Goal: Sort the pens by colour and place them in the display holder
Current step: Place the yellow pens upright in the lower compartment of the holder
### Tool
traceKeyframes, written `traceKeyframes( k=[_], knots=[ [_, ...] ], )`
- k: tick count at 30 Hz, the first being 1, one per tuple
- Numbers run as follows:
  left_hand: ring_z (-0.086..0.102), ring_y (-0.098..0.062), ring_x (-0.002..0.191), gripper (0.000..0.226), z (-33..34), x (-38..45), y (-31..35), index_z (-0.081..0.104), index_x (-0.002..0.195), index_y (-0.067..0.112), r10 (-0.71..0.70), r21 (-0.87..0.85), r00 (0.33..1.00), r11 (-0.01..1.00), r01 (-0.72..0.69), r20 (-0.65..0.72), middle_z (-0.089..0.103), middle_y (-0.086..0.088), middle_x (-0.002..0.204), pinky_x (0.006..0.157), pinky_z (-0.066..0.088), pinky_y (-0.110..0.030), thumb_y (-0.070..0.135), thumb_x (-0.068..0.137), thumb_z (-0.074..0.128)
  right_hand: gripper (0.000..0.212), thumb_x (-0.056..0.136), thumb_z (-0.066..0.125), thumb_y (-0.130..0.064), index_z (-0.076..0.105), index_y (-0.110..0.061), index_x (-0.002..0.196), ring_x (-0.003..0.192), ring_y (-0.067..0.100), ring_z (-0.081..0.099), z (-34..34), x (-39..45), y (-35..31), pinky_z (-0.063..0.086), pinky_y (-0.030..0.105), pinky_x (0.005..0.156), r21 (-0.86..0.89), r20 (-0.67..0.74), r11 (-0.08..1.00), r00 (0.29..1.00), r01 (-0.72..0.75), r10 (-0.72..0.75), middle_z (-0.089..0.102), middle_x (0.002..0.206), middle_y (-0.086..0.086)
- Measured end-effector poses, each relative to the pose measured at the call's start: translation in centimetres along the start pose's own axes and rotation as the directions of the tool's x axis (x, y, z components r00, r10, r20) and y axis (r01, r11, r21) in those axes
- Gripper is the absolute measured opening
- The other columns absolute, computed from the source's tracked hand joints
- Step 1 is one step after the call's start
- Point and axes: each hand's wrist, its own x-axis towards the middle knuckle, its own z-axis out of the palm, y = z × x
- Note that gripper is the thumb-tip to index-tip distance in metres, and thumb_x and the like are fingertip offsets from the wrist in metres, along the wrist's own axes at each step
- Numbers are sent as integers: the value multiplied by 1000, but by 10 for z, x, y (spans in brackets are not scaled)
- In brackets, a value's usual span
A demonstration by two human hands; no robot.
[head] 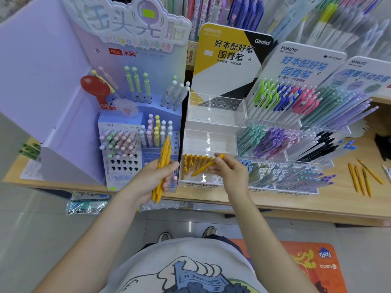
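Yellow pens [163, 166] fill left grip [152, 176]; right grip [228, 172] pinches one pen [204, 167] above holder [198, 182].

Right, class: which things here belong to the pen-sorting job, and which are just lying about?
Part of the job:
- bundle of yellow pens in left hand
- single yellow pen in right hand
- clear display holder
- loose yellow pens on the table

Lying about:
- lollipop pen stand
- orange mat

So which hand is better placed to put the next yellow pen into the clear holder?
The right hand. It already pinches a single yellow pen just above the clear holder's front row of yellow pens. The left hand grips a bundle of yellow pens off to the side.
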Motion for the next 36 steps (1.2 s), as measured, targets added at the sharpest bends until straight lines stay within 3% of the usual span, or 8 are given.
traceKeyframes(
  k=[5,10,16,21,27,30,33,36],
  knots=[
    [50,-13,54,22,-2,-1,-1,57,120,4,10,-176,998,984,2,66,49,-3,66,51,47,-23,2,99,51,11,94,63,-7,70,-1,99,78,25,71,13,4,29,60,38,78,-180,42,983,999,32,-24,70,82,13],
    [65,-16,62,23,-5,-3,-6,64,116,5,2,-217,999,976,5,35,67,-10,81,54,54,-25,17,97,58,14,94,63,-10,72,-14,105,80,15,70,21,4,42,60,35,81,-371,110,923,991,106,-70,73,85,-1],
    [65,-16,57,23,-2,-4,-11,66,111,5,6,-245,999,969,-14,-33,71,-9,80,52,55,-26,21,94,62,25,94,64,-12,69,-8,118,84,13,70,31,7,48,57,40,88,-486,156,866,986,120,-49,70,88,-6],
    [68,-16,65,25,-6,-3,-12,66,118,7,7,-202,1000,979,-4,10,72,-8,85,55,55,-25,16,94,61,11,87,74,-16,68,-22,94,79,16,68,36,9,49,58,39,79,-536,159,830,984,155,-81,68,80,-7],
    [72,-21,73,22,-7,-5,-14,66,116,8,5,-189,995,982,13,96,74,-12,93,59,58,-26,11,96,56,9,87,74,-22,70,-16,92,71,17,63,34,9,50,54,36,70,-669,215,712,973,211,-86,63,78,-8],
    [73,-21,73,23,-5,-6,-13,66,114,8,-5,-122,991,992,21,134,75,-11,97,58,56,-25,17,94,59,8,89,70,-28,69,-21,85,65,15,62,29,8,33,52,33,63,-612,183,772,981,170,-71,66,78,-8],
    [70,-19,66,24,-2,-3,-13,68,112,9,-12,-37,985,999,18,170,75,-10,99,54,52,-24,18,92,62,21,97,60,-26,72,-10,93,56,18,58,28,0,3,46,30,52,-297,218,955,974,9,59,69,78,5],
    [67,-18,61,21,7,0,-13,69,109,12,-37,39,977,999,29,210,75,-12,99,51,50,-24,20,91,63,20,98,58,-18,71,-4,102,58,18,56,27,-8,-17,43,28,51,-70,327,991,937,-110,127,64,72,10]
  ],
)
